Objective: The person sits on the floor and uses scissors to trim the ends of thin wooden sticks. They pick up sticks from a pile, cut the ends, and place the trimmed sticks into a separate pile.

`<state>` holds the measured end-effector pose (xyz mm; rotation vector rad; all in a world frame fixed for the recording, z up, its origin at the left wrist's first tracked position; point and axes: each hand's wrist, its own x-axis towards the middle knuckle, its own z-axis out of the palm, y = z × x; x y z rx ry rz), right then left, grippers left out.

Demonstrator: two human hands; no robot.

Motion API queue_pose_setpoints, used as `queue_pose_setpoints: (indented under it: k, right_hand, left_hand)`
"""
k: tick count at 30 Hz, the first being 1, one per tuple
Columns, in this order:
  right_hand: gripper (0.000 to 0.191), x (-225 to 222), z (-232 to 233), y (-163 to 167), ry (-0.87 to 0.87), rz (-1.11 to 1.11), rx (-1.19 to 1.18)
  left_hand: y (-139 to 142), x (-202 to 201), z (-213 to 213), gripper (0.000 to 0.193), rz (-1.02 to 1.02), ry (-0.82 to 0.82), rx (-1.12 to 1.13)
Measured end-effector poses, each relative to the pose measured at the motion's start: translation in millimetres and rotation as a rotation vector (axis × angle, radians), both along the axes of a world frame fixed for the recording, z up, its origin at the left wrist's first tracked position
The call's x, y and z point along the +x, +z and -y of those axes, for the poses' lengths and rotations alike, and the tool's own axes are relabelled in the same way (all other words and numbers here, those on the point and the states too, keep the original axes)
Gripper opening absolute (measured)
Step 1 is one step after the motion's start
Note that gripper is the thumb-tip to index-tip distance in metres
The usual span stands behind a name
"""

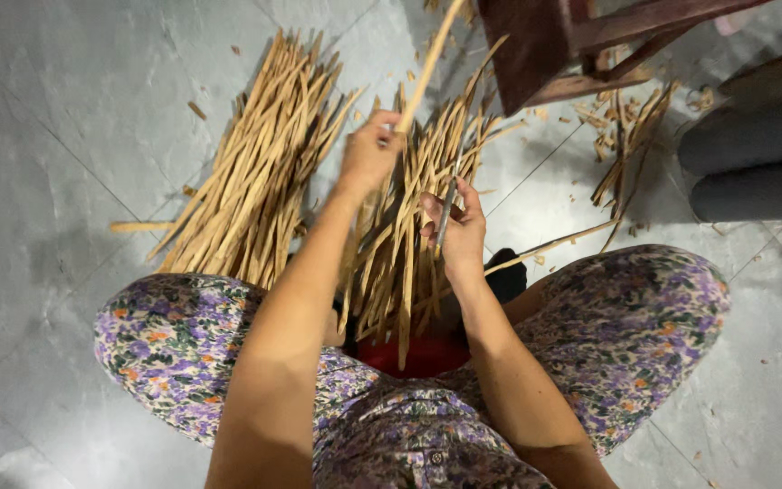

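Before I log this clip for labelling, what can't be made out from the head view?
- The tool in the right hand: thin, grey, blurred; its kind is unclear.
- The strip in the left hand: its far end is cut off by the top edge.
- The red thing between the knees: mostly hidden by hanging strips and the arms.
- The dark wooden furniture: cropped at the top edge.

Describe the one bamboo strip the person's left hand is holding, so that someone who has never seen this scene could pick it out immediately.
Start at the grey tiled floor, where pale tan split bamboo strips lie in a fanned heap. Above the knees in purple floral trousers, find the left hand. The long pale bamboo strip in its fingers is the only one raised, slanting off the top edge, while its neighbours lie flat.
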<state>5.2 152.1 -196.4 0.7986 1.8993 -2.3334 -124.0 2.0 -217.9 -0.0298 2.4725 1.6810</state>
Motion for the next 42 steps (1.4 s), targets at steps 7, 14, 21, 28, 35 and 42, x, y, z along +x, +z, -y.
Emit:
queue_pose_setpoints:
  k: [7, 14, 21, 28, 35, 42]
  right_hand:
    - [0.055, 15, 3, 26, 0.002, -0.167, -0.128]
    - [0.065, 32, 27, 46, 0.268, -0.072, -0.370]
    - [0.073, 62, 48, 36, 0.535, 0.120, -0.359]
    - [0.066, 50, 33, 45, 0.339, 0.004, -0.138]
    - [0.074, 58, -12, 125, 0.150, -0.422, -0.002]
    - [0.091, 78, -29, 178, 0.187, -0.607, 0.005]
  left_hand:
    - [79, 44, -34, 0.016, -0.095, -0.180, 0.274]
    - [146, 57, -10, 0.022, -0.095, -0.259, 0.308]
    - [231, 62, 30, 0.023, -0.411, -0.131, 0.453]
    - [245, 89, 25, 0.014, -0.556, -0.143, 0.221]
    - [244, 119, 11, 0.015, -0.348, -0.270, 0.354]
    - [245, 135, -6, 0.016, -0.282, -0.389, 0.396]
